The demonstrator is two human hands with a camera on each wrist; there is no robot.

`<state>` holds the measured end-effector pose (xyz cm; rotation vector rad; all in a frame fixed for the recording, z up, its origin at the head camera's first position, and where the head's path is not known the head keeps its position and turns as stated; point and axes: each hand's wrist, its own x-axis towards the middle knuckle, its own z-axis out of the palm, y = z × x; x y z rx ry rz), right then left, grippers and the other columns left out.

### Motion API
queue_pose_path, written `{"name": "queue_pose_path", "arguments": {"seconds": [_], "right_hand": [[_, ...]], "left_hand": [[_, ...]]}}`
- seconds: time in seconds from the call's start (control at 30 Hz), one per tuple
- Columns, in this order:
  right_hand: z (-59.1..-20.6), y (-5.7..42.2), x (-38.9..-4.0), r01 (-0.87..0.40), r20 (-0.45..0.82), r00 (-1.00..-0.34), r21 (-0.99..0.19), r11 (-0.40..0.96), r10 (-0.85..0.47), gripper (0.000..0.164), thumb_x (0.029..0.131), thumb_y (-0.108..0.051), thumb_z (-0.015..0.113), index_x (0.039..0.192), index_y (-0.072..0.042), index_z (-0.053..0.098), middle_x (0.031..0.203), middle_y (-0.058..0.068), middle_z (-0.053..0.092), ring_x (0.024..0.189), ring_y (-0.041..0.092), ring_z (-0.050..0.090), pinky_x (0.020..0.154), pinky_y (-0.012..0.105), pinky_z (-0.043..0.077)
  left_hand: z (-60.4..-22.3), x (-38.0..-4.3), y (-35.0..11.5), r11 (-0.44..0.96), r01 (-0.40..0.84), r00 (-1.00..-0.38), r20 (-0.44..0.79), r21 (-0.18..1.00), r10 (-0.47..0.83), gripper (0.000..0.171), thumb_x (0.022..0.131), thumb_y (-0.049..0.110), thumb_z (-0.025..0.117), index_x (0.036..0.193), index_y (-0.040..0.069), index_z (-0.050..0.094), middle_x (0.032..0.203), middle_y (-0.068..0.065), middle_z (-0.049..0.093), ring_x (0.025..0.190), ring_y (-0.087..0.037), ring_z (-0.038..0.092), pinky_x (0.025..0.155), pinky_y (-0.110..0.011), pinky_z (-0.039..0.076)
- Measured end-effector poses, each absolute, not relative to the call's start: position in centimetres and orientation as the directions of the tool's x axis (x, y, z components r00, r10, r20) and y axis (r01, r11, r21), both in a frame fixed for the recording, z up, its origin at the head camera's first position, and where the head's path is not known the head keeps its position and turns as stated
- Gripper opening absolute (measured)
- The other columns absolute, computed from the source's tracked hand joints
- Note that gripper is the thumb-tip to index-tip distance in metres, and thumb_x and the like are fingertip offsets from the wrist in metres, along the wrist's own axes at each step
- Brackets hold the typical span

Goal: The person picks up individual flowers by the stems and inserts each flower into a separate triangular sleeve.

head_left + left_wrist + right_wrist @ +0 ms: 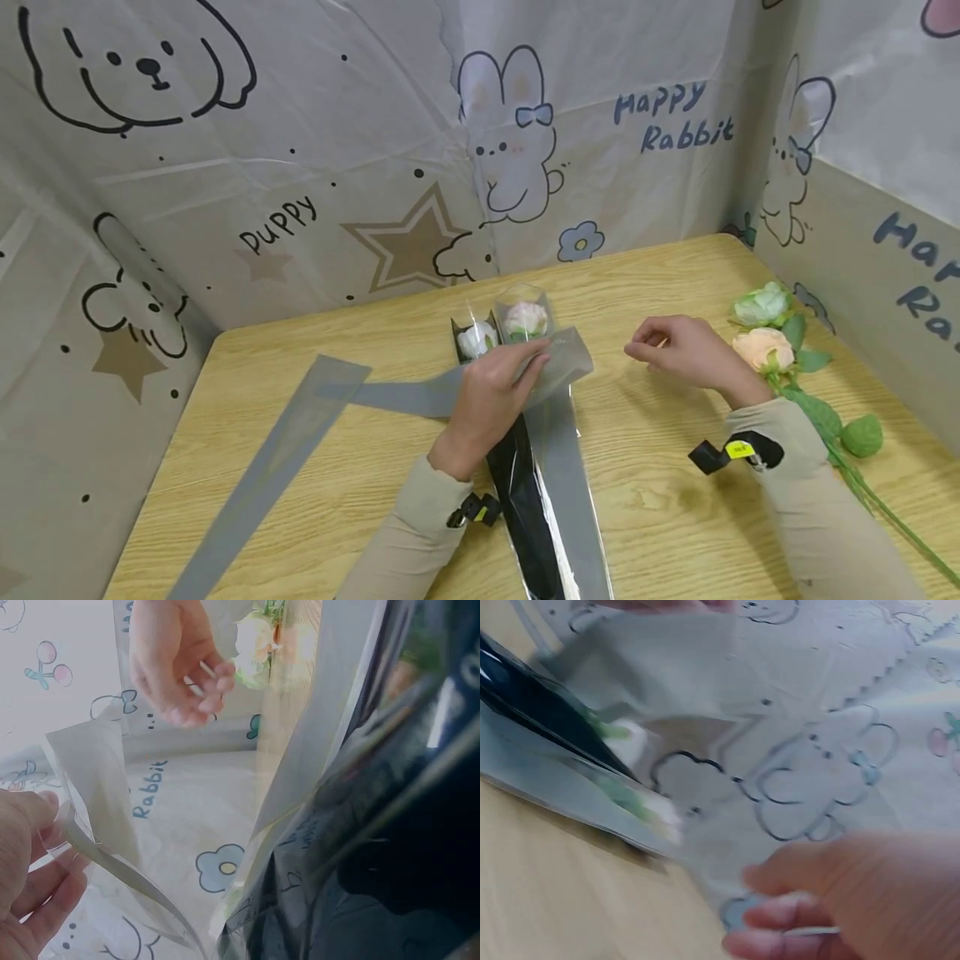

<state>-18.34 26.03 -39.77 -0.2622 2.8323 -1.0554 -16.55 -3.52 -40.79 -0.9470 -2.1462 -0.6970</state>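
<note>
My left hand (pixel 491 396) pinches a grey translucent strip (pixel 397 398) near its right end, thumb on one side and fingers on the other. The strip's loose end (pixel 90 765) stands up past the fingertips in the left wrist view. Below that hand lie two long wrapped flowers: a white one (pixel 476 340) in a black sleeve (pixel 521 500) and a pale pink one (pixel 527 320) in a grey sleeve (pixel 573 492). To their right, my right hand (pixel 690 354) hovers over the table with loosely bent fingers, holding nothing.
Another grey length (pixel 255 483) slants across the table's left side and meets the strip; whether they are one piece I cannot tell. Unwrapped peach (pixel 763 348) and pale green (pixel 761 305) flowers lie at the right edge. A printed cloth (pixel 300 242) hangs behind the table.
</note>
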Motion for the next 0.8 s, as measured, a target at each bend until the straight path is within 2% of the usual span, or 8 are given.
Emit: {"name": "queue_pose_path", "arguments": {"seconds": [0.23, 0.37, 0.43, 0.57, 0.67, 0.8], "right_hand": [[-38.4, 29.5, -17.8, -0.059, -0.026, -0.996, -0.497, 0.866, -0.083, 0.031, 0.099, -0.038, 0.067, 0.102, -0.008, 0.071, 0.102, 0.015, 0.075, 0.078, 0.020, 0.067, 0.062, 0.028, 0.046], [-37.8, 31.5, -17.4, 0.008, -0.102, -0.994, -0.433, 0.901, -0.040, 0.035, 0.098, -0.038, 0.067, 0.102, -0.002, 0.067, 0.083, 0.012, 0.073, 0.070, 0.020, 0.063, 0.059, 0.030, 0.045], [-37.6, 32.4, -17.2, 0.041, -0.129, -0.992, -0.414, 0.909, -0.014, 0.035, 0.097, -0.036, 0.067, 0.100, -0.001, 0.066, 0.073, 0.008, 0.069, 0.066, 0.021, 0.060, 0.061, 0.035, 0.045], [-37.0, 34.0, -16.5, 0.101, -0.130, -0.990, -0.361, 0.927, 0.057, 0.030, 0.095, -0.032, 0.068, 0.092, -0.002, 0.066, 0.071, 0.005, 0.062, 0.072, 0.028, 0.055, 0.066, 0.040, 0.040], [-36.5, 35.2, -15.8, 0.134, -0.142, -0.986, -0.336, 0.932, 0.090, 0.025, 0.093, -0.028, 0.067, 0.083, -0.005, 0.063, 0.071, 0.005, 0.058, 0.072, 0.028, 0.053, 0.061, 0.035, 0.037], [-35.8, 36.7, -15.2, 0.158, -0.202, -0.975, -0.340, 0.927, 0.091, 0.024, 0.092, -0.025, 0.065, 0.075, -0.008, 0.060, 0.064, 0.002, 0.057, 0.063, 0.021, 0.053, 0.056, 0.030, 0.037]], "left_hand": [[-40.7, -16.7, -3.6, 0.601, 0.778, -0.508, 0.748, 0.185, 0.427, 0.018, 0.098, 0.015, 0.072, 0.113, 0.006, 0.077, 0.103, -0.006, 0.082, 0.091, -0.017, 0.079, 0.081, -0.027, 0.064], [-40.5, -16.7, -3.6, 0.602, 0.778, -0.506, 0.748, 0.181, 0.429, 0.018, 0.098, 0.015, 0.072, 0.113, 0.006, 0.077, 0.103, -0.006, 0.082, 0.091, -0.017, 0.079, 0.081, -0.028, 0.064], [-40.5, -16.7, -3.7, 0.603, 0.777, -0.506, 0.749, 0.181, 0.428, 0.018, 0.098, 0.015, 0.072, 0.113, 0.006, 0.077, 0.103, -0.006, 0.082, 0.091, -0.017, 0.079, 0.081, -0.028, 0.064], [-40.6, -16.6, -3.7, 0.609, 0.773, -0.511, 0.745, 0.181, 0.428, 0.018, 0.097, 0.015, 0.073, 0.113, 0.007, 0.077, 0.103, -0.005, 0.082, 0.091, -0.016, 0.079, 0.081, -0.028, 0.064], [-40.6, -16.5, -3.7, 0.611, 0.771, -0.513, 0.742, 0.178, 0.432, 0.018, 0.097, 0.015, 0.073, 0.113, 0.007, 0.077, 0.103, -0.005, 0.082, 0.092, -0.016, 0.079, 0.081, -0.028, 0.064], [-40.6, -16.5, -3.7, 0.614, 0.771, -0.508, 0.747, 0.171, 0.430, 0.018, 0.097, 0.016, 0.073, 0.112, 0.008, 0.077, 0.102, -0.004, 0.082, 0.092, -0.016, 0.079, 0.081, -0.028, 0.064]]}}
